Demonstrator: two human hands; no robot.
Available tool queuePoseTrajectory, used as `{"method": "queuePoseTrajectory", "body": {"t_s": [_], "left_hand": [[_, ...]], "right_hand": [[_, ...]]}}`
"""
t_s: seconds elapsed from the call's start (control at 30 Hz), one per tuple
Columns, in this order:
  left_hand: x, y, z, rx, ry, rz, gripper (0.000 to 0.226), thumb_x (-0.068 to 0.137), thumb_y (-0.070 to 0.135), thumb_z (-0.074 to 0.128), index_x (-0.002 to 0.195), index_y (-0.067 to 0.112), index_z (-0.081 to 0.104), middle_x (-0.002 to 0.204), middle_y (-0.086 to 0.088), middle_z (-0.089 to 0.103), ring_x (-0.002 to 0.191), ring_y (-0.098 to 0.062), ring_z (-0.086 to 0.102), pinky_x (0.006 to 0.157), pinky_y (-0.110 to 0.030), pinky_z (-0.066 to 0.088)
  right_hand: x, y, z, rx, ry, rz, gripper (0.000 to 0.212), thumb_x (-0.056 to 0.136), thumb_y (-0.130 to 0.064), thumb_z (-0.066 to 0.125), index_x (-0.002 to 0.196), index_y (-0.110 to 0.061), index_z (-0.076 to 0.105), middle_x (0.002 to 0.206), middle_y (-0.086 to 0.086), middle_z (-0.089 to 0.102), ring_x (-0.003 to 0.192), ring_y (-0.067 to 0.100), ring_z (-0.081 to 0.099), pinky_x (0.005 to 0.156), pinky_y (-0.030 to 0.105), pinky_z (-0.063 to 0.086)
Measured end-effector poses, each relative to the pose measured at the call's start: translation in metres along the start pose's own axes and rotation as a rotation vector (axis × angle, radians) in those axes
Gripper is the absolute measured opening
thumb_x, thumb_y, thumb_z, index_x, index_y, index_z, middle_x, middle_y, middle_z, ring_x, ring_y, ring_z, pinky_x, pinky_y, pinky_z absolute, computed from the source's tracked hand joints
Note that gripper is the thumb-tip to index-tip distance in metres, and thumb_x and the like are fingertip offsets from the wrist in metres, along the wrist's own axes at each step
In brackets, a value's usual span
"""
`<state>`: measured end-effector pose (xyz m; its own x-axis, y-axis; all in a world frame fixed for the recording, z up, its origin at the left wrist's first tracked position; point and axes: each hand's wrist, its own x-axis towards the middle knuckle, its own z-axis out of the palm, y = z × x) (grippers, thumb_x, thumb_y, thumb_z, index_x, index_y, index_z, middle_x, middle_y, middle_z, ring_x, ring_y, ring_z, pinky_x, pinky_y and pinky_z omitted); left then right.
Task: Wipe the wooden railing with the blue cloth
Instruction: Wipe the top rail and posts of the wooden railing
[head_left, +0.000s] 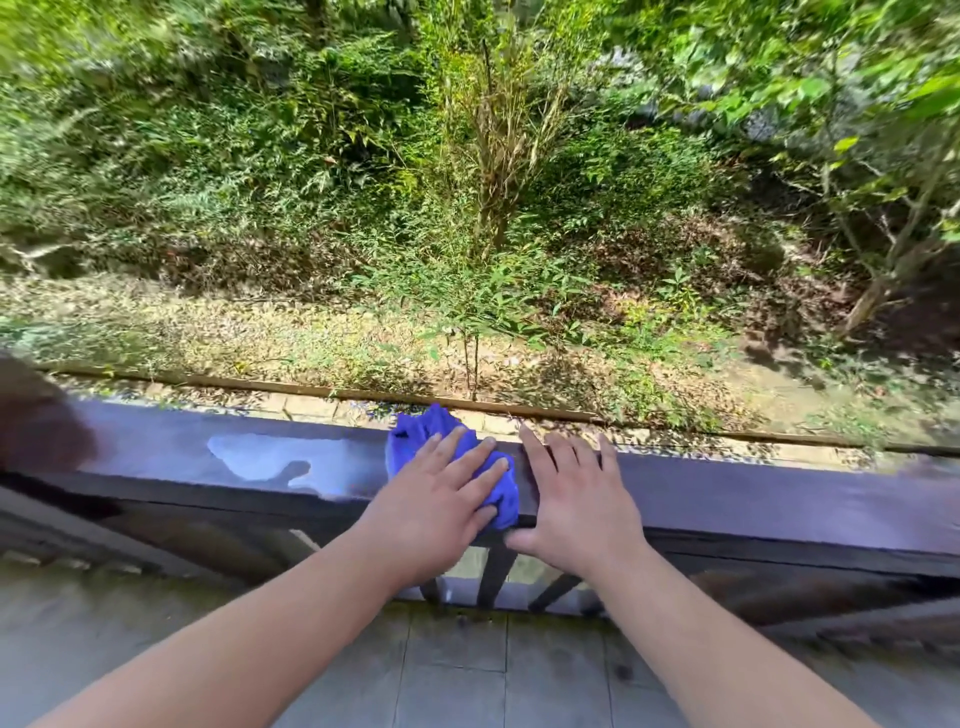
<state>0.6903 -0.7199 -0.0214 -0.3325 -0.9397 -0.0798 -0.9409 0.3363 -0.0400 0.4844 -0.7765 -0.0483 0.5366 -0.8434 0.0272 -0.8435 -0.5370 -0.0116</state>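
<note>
Now low in the middle | my left hand (434, 506) lies flat, pressing the soft, light blue cloth (415, 434) on the wooden railing (753, 499) | my right hand (574, 493) is flat and empty | I would press on top.

Outdoor balcony, railing (727, 499), tiled floor (457, 670), greenery (363, 182)

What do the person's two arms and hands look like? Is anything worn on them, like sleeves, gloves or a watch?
Both forearms are bare as far as the picture shows: no sleeves come into view. The left hand and the right hand have no gloves. No watch, bracelet or ring can be seen on either wrist or on the fingers. The nails look short and unpainted.
</note>
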Motion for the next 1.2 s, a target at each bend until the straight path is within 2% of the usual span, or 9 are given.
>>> {"method": "queuePoseTrajectory", "body": {"t_s": [0.3,0.4,0.47,0.57,0.67,0.83,1.03,1.1,1.2], "left_hand": [[0.019,0.015,-0.015,0.1,-0.007,0.192,0.056,0.103,0.042,0.027,0.153,0.018,0.023,0.162,-0.008,0.018,0.147,-0.038,0.008,0.12,-0.051,0.004],[0.008,0.003,-0.027,0.2,0.042,0.307,0.057,0.094,0.028,0.042,0.149,0.013,0.035,0.154,-0.013,0.036,0.145,-0.039,0.021,0.12,-0.051,0.009],[-0.003,-0.006,-0.03,0.259,0.082,0.322,0.056,0.091,0.023,0.04,0.145,0.01,0.042,0.144,-0.014,0.048,0.142,-0.039,0.027,0.119,-0.051,0.013],[-0.022,-0.03,-0.03,0.306,0.128,0.306,0.047,0.09,0.02,0.04,0.134,0.013,0.054,0.124,-0.01,0.062,0.135,-0.038,0.039,0.117,-0.051,0.018],[-0.037,-0.062,-0.029,0.309,0.121,0.3,0.036,0.088,0.025,0.046,0.12,0.02,0.062,0.114,-0.007,0.066,0.129,-0.038,0.046,0.115,-0.052,0.023],[-0.07,-0.122,-0.013,0.193,0.087,0.233,0.031,0.092,0.045,0.046,0.117,0.033,0.06,0.128,0.001,0.062,0.13,-0.031,0.047,0.113,-0.045,0.03],[-0.107,-0.171,0.0,0.007,0.097,0.084,0.036,0.092,0.044,0.05,0.121,0.03,0.066,0.134,0.002,0.06,0.135,-0.026,0.045,0.111,-0.046,0.036],[-0.121,-0.188,0.002,-0.027,0.102,0.045,0.041,0.093,0.045,0.041,0.121,0.028,0.067,0.136,0.001,0.059,0.137,-0.026,0.042,0.112,-0.046,0.035],[-0.136,-0.205,0.004,-0.096,0.128,-0.002,0.045,0.093,0.045,0.038,0.121,0.026,0.067,0.14,0.002,0.056,0.139,-0.024,0.039,0.109,-0.045,0.039]], "right_hand": [[0.0,-0.001,0.001,-0.001,0.023,0.011,0.129,0.06,-0.094,0.042,0.161,-0.015,0.028,0.144,0.01,0.056,0.131,0.034,0.05,0.118,0.064,0.023],[0.001,-0.002,-0.001,-0.014,-0.001,0.008,0.131,0.059,-0.096,0.04,0.163,-0.017,0.024,0.147,0.009,0.053,0.133,0.034,0.047,0.119,0.063,0.022],[0.001,-0.003,-0.002,-0.033,-0.027,0.009,0.129,0.062,-0.094,0.04,0.164,-0.019,0.016,0.15,0.009,0.05,0.137,0.034,0.043,0.121,0.063,0.018],[-0.001,-0.005,-0.005,-0.066,-0.034,0.007,0.129,0.066,-0.096,0.041,0.165,-0.018,0.013,0.154,0.012,0.046,0.14,0.037,0.04,0.122,0.064,0.014],[0.002,-0.012,-0.012,-0.073,-0.076,-0.012,0.131,0.066,-0.098,0.037,0.166,-0.019,0.006,0.164,0.015,0.034,0.148,0.04,0.031,0.123,0.066,0.009],[0.023,-0.066,-0.015,-0.042,-0.121,-0.105,0.131,0.066,-0.099,0.035,0.164,-0.022,-0.005,0.17,0.013,0.018,0.154,0.04,0.018,0.122,0.066,0.002],[0.052,-0.124,-0.005,-0.017,-0.12,-0.114,0.127,0.068,-0.098,0.033,0.164,-0.026,-0.007,0.172,0.013,0.014,0.155,0.042,0.01,0.121,0.068,-0.002],[0.056,-0.129,-0.001,-0.013,-0.112,-0.109,0.124,0.069,-0.098,0.033,0.163,-0.028,-0.009,0.171,0.012,0.017,0.155,0.042,0.014,0.121,0.069,0.002],[0.056,-0.129,0.002,-0.011,-0.061,-0.113,0.121,0.072,-0.096,0.037,0.163,-0.028,-0.003,0.166,0.013,0.031,0.149,0.042,0.03,0.12,0.069,0.015]]}}
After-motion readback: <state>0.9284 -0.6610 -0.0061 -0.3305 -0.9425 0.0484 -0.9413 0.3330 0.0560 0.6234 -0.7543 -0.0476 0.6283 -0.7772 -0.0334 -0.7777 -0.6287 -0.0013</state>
